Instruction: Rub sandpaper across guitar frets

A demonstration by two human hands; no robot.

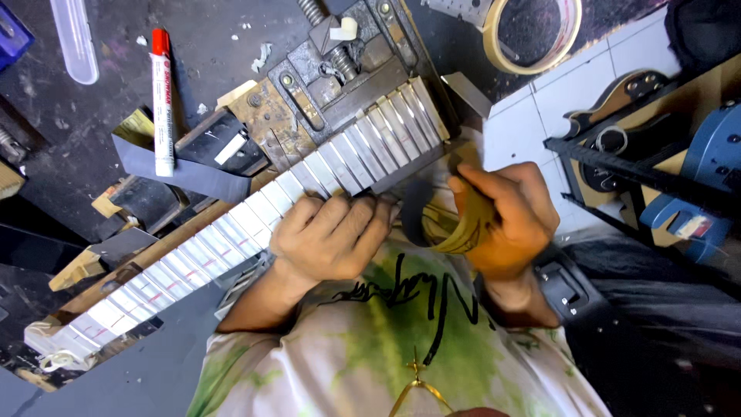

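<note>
The guitar neck (255,216) is lying diagonally, long axis running lower left to upper right, clamped in a vise (340,77). The left hand (328,235) is curling closed on its edge; the right hand (505,220) is gripping folded yellow sandpaper (463,228).

Red-capped white marker (162,100), cream tape roll (532,35), white-taped fretboard (255,216) with silvery frets.

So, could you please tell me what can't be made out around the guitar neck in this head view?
- Guitar neck, head view: the left hand covers the frets beneath it.
- Yellowish folded sheet: the right hand hides most of it, so its kind is unclear.
- Tape roll: cut off by the top edge.
- Guitar body on the floor: partly behind a black stand.
</note>
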